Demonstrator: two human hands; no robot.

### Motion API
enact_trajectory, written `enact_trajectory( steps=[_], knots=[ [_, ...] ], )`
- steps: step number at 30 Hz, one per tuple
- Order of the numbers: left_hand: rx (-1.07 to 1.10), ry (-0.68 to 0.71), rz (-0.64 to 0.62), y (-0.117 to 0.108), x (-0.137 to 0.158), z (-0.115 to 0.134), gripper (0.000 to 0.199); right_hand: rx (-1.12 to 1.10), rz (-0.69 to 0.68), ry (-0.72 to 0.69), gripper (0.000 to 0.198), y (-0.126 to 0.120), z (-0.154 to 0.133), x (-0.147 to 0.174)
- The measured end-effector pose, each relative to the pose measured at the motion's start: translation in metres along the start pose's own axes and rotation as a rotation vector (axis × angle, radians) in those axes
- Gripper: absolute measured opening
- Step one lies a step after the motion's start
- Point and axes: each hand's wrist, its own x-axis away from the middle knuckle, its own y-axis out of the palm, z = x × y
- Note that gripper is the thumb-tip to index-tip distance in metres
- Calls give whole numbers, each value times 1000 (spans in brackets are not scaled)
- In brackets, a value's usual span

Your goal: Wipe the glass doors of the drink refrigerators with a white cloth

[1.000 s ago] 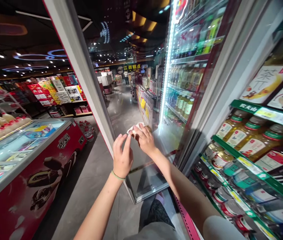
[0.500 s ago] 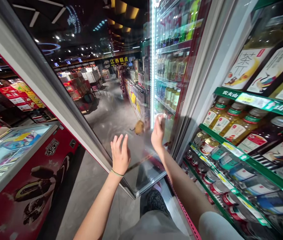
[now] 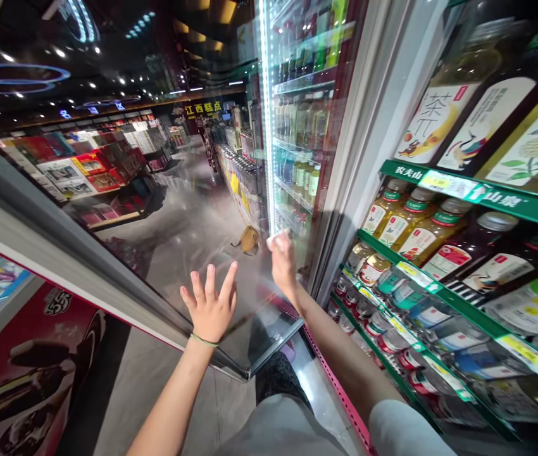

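Observation:
A framed glass door [image 3: 188,234] stands open in front of me. My left hand [image 3: 211,309], with a thin green band at the wrist, is open with fingers spread, at the lower part of the glass; whether it touches the pane I cannot tell. To its right, my right hand [image 3: 284,266] is closed around a white wipe [image 3: 278,239] at the glass, near the door's right side. The wipe is mostly hidden by the fingers and slightly blurred.
To the right, bottled drinks [image 3: 421,237] fill cooler shelves with green price strips [image 3: 440,183]. A red chest freezer [image 3: 26,361] stands at lower left. Through the glass show display stands [image 3: 93,171], a brown bag [image 3: 249,240] on the floor and lit shelves.
My left hand has shifted left and its fingers have spread wider. The right hand with the wipe sits slightly lower and further left in view. The whole view has turned somewhat.

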Motion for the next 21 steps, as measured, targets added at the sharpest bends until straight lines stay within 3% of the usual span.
enact_trajectory(
  steps=[2,8,13,18,21],
  knots=[
    [3,16,-4,1,-3,-5,62,-15,58,-26,37,3,5,-2],
    [-47,52,-22,6,-13,-21,65,45,382,199,60,9,37,-9],
    [-47,48,-47,11,-18,-29,66,-4,311,200,52,14,31,-3],
    [-42,48,-24,15,-17,-32,68,-92,376,443,55,9,63,-27],
    [-120,90,-6,16,-16,-31,72,-99,405,539,58,14,58,-15]
  ],
)
